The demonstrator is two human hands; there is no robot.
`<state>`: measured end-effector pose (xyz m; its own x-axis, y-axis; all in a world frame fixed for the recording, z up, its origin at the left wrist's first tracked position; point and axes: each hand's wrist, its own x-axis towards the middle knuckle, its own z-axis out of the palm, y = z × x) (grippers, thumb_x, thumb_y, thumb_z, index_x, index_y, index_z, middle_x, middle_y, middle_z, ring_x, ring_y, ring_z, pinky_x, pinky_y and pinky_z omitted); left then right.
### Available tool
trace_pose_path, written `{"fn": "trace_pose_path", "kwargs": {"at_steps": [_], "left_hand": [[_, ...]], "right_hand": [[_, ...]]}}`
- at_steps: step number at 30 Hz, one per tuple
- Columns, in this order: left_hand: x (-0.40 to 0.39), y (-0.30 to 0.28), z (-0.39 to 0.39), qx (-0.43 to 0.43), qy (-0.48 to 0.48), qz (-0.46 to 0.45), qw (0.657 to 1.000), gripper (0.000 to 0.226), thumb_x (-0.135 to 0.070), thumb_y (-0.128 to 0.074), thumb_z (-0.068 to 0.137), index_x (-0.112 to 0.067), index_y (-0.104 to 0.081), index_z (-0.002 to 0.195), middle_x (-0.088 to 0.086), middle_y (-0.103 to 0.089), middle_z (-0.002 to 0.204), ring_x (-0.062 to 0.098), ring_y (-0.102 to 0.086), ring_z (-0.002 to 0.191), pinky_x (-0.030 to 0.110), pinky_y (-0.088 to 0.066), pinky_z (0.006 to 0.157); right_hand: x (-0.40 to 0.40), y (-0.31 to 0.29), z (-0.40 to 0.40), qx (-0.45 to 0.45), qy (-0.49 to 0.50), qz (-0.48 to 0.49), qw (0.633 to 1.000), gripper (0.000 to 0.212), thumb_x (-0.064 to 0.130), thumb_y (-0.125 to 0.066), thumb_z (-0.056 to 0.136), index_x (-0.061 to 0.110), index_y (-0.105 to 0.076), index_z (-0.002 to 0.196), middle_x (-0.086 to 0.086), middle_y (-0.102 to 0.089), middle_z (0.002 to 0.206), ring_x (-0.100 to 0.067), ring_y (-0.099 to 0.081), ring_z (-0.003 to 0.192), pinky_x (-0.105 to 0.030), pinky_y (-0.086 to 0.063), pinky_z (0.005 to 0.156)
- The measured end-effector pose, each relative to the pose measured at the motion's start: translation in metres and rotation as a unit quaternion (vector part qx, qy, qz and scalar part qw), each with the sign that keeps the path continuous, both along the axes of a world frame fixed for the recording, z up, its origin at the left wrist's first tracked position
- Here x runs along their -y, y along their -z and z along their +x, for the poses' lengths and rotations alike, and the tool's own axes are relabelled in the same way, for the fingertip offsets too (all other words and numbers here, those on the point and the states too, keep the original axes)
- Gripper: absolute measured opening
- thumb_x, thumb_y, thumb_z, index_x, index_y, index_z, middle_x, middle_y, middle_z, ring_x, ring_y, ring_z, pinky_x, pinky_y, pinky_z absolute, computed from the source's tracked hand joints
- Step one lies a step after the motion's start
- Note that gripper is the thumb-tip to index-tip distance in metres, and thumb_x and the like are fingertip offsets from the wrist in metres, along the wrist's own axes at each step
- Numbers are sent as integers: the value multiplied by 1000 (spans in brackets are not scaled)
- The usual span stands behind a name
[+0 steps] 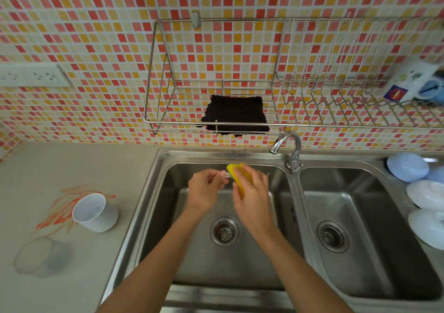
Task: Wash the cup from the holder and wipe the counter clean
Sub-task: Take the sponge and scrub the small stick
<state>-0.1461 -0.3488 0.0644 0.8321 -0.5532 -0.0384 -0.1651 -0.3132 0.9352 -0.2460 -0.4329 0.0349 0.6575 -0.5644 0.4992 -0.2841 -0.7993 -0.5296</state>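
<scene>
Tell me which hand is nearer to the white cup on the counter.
Left. The left hand is over the left sink basin, right of the white cup and apart from it. The right hand, gripping the yellow sponge, is farther right, over the same basin.

Bright, even daylight, soft and diffuse. Faint shadows only, under white cup and inside sink basins. Mild glare on faucet and steel rims. Strong wide-angle bending at edges: wire rack bowed, tile rows curved. Centre sharp, corners slightly soft, objects at far right blurred.
</scene>
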Motion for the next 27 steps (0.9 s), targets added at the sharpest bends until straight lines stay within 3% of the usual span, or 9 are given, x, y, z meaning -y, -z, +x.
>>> {"fn": "trace_pose_path", "kwargs": {"at_steps": [3,5,8,10,13,17,21,24,27], "left_hand": [[2,3,-3,-77,-21,-10,997,22,-20,-59,94,-14,-69,76,6,-70,73,16,-63,69,35,-55,78],[4,5,-8,-110,-46,-17,993,24,-21,-59,95,-11,-69,75,6,-69,72,14,-59,67,33,-55,77],[5,3,-13,-142,-73,-21,987,27,-19,-56,96,0,-71,83,5,-66,68,13,-58,65,23,-54,69],[5,3,-12,-164,-85,-27,982,28,-20,-56,96,1,-71,85,4,-65,68,12,-57,64,25,-54,71],[4,2,-12,-181,-106,-39,977,27,-22,-58,95,-4,-69,79,3,-64,66,11,-56,61,31,-53,77],[3,2,-12,-207,-113,-59,970,25,-20,-57,96,-1,-68,84,4,-64,69,9,-57,63,22,-53,70],[6,6,-14,-235,-112,-66,963,26,-20,-58,95,-4,-67,77,3,-63,67,9,-55,59,26,-55,77],[11,8,-17,-260,-106,-59,958,28,-21,-57,96,-1,-68,79,4,-60,66,10,-53,58,22,-53,70],[16,10,-18,-261,-105,-41,959,31,-24,-58,95,2,-69,83,2,-60,64,10,-51,57,22,-51,68]], "right_hand": [[-3,9,0,21,25,35,999,42,8,-63,87,20,-62,127,-4,-57,127,-22,-45,113,-28,-42,95],[-1,12,4,36,85,99,991,42,5,-64,87,20,-62,126,-7,-58,125,-24,-46,111,-31,-46,93],[-18,14,7,9,18,36,999,42,6,-64,87,13,-61,128,-12,-55,130,-27,-45,116,-33,-45,97],[-15,16,7,9,8,28,1000,41,8,-62,89,15,-61,128,-11,-55,131,-27,-45,117,-33,-45,97],[-8,15,6,29,88,96,991,39,8,-62,89,19,-62,126,-10,-56,128,-25,-47,113,-32,-49,92],[-22,23,-2,11,-4,-12,1000,43,6,-64,87,14,-59,129,-10,-54,133,-24,-45,117,-29,-44,97],[-9,25,-10,41,82,45,995,44,7,-63,88,16,-58,131,-11,-54,133,-21,-45,117,-31,-46,99],[-12,34,-16,26,-8,-64,998,42,4,-61,88,10,-59,130,-14,-55,133,-24,-45,116,-28,-39,100],[1,41,-22,42,60,10,997,48,2,-63,87,14,-56,134,-12,-50,138,-24,-43,122,-38,-46,100]]}}
